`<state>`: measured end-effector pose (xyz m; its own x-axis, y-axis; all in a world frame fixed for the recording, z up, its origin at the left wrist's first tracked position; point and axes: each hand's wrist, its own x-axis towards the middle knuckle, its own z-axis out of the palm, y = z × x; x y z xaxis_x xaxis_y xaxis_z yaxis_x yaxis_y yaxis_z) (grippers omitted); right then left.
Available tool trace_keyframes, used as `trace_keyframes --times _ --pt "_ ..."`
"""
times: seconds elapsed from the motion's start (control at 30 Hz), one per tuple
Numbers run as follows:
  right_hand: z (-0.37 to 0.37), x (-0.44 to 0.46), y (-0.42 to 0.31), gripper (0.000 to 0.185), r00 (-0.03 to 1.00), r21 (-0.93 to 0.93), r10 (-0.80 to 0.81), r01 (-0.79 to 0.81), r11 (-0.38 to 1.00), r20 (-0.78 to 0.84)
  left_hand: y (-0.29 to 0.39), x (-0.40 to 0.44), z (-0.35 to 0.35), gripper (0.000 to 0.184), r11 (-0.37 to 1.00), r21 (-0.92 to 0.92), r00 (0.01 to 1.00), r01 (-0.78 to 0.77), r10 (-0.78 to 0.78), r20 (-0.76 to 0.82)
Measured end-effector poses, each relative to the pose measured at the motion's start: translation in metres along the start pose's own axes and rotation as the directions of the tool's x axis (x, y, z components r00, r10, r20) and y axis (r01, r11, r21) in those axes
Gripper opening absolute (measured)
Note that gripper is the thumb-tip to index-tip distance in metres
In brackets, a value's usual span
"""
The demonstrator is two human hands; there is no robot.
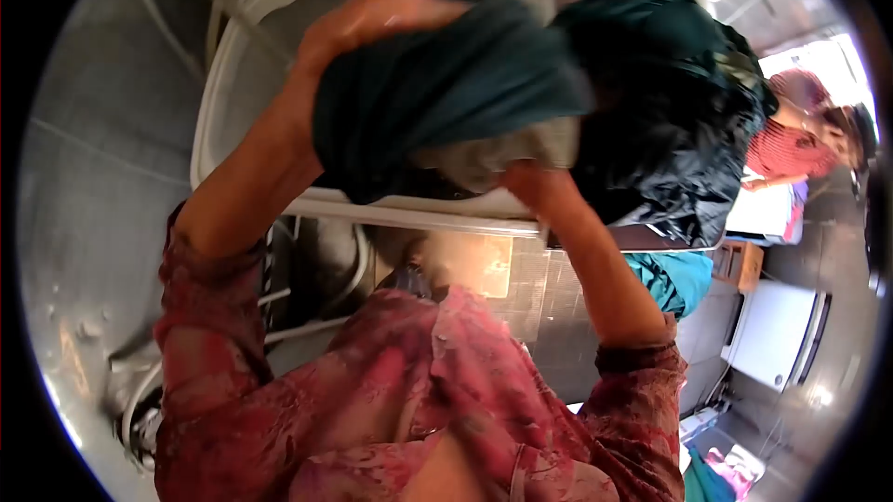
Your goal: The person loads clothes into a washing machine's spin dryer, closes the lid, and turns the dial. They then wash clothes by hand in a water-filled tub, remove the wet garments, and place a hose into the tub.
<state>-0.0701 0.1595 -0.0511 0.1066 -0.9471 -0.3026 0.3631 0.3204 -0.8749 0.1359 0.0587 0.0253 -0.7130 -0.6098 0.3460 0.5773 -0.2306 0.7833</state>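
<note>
A dark teal garment (446, 74) with a grey-beige part is stretched between my two hands, held up over a white-rimmed tub (209, 120). My left hand (400, 13) is closed on its upper end, where bunched dark cloth shows between the fingers. Lower down and to the right, my right hand (530, 186) is closed on the grey-beige part; motion blurs it and the cloth partly covers its fingers. Just right of the garment lies a big heap of dark green and black cloth (660, 120), shiny in places.
White pipes (358, 269) run below the tub at left. Further right, a person in a red patterned top (791, 148) is beside a white surface. Turquoise cloth (674, 281) hangs below the heap, near a wooden stool (741, 265) and a white box-like unit (777, 334).
</note>
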Motion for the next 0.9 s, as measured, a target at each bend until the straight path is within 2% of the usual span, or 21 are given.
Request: trace_keyframes --times 0.03,0.07,0.1,0.17,0.2,0.23,0.27,0.3,0.37,0.4,0.43,0.47,0.5,0.53,0.6,0.67,0.7,0.73,0.77,0.8,0.9 --pt "-0.002 0.018 0.011 0.082 0.959 -0.451 -0.240 0.283 0.846 0.153 0.005 0.000 0.001 0.032 1.000 -0.007 1.000 -0.006 0.006 -0.011" --pt "-0.004 0.034 0.016 0.071 0.838 -0.730 -0.374 0.535 0.426 0.397 0.009 0.002 0.000 0.032 1.000 -0.006 1.000 -0.015 0.015 -0.020" --pt "0.005 0.044 0.016 0.071 0.841 -0.726 -0.363 0.534 0.434 0.401 0.019 0.005 -0.005 0.032 1.000 -0.014 0.999 -0.023 0.022 -0.024" --pt "0.012 0.048 0.024 0.047 0.847 -0.844 -0.446 0.445 0.300 0.289 0.027 0.007 -0.012 0.033 0.999 0.000 0.998 -0.035 0.035 -0.051" --pt "0.016 0.050 0.024 0.047 0.852 -0.841 -0.437 0.444 0.308 0.289 0.032 0.006 -0.020 0.034 0.999 0.021 0.997 -0.035 0.036 -0.071" --pt "0.020 0.050 0.019 0.036 0.972 -0.771 -0.225 0.189 0.608 0.061 0.038 0.006 -0.030 0.035 0.999 0.037 0.995 -0.023 0.027 -0.094" --pt "0.024 0.050 0.011 0.025 0.992 -0.596 0.058 -0.114 0.795 -0.113 0.043 0.002 -0.039 0.036 0.997 0.079 0.993 -0.004 0.013 -0.121" --pt "0.030 0.042 0.002 0.021 0.981 -0.548 0.083 -0.166 0.820 -0.174 0.046 -0.005 -0.050 0.037 0.989 0.143 0.986 0.039 -0.014 -0.167" --pt "0.019 0.030 -0.004 0.020 0.982 -0.486 0.049 -0.133 0.864 -0.182 0.045 -0.019 -0.070 0.040 0.903 0.356 0.951 0.241 -0.146 -0.273" --pt "0.016 0.025 -0.008 0.018 0.980 -0.425 0.007 -0.091 0.901 -0.196 0.037 -0.023 -0.082 0.045 0.581 0.720 0.915 0.381 -0.124 -0.384" --pt "0.020 0.018 -0.016 0.018 0.979 -0.425 0.012 -0.099 0.900 -0.204 0.025 -0.026 -0.097 0.049 0.371 0.857 0.931 0.358 -0.216 -0.296" --pt "0.027 0.011 -0.028 0.013 0.969 -0.365 -0.090 0.000 0.931 -0.229 0.010 -0.032 -0.112 0.053 0.150 0.947 0.920 0.283 -0.321 -0.224" --pt "0.031 0.008 -0.035 0.009 0.946 -0.307 -0.193 0.108 0.946 -0.262 -0.012 -0.044 -0.125 0.059 0.245 0.906 0.877 0.346 -0.427 -0.219" --pt "0.031 0.006 -0.036 0.009 0.943 -0.309 -0.195 0.107 0.945 -0.270 -0.037 -0.054 -0.135 0.065 0.327 0.851 0.826 0.411 -0.529 -0.195" --pt "0.033 0.005 -0.038 0.008 0.932 -0.441 -0.349 0.273 0.855 -0.100 -0.080 -0.070 -0.134 0.078 0.125 0.896 0.700 0.426 -0.673 -0.239" --pt "0.048 -0.005 -0.048 0.016 0.923 -0.573 -0.384 0.299 0.763 -0.029 -0.172 -0.121 -0.160 0.080 0.007 0.988 0.853 0.153 -0.506 -0.129" --pt "0.060 -0.011 -0.060 0.018 0.945 -0.558 -0.323 0.243 0.794 -0.048 -0.173 -0.110 -0.134 0.073 0.552 0.763 0.873 0.337 -0.487 -0.033" --pt "0.062 -0.015 -0.064 0.018 0.929 -0.549 -0.371 0.312 0.776 0.003 -0.168 -0.089 -0.113 0.066 0.869 0.246 0.889 0.430 -0.455 0.055" --pt "0.066 -0.015 -0.063 0.019 0.881 -0.553 -0.471 0.413 0.723 0.042 -0.172 -0.085 -0.112 0.064 0.871 0.208 0.885 0.446 -0.464 0.045" --pt "0.065 -0.016 -0.063 0.019 0.825 -0.553 -0.558 0.506 0.661 0.089 -0.173 -0.078 -0.115 0.062 0.839 0.318 0.886 0.441 -0.463 -0.008" --pt "0.068 -0.032 -0.096 0.023 0.801 -0.570 -0.555 0.570 0.592 0.225 -0.160 -0.062 -0.118 0.056 0.753 0.518 0.913 0.406 -0.361 -0.191"
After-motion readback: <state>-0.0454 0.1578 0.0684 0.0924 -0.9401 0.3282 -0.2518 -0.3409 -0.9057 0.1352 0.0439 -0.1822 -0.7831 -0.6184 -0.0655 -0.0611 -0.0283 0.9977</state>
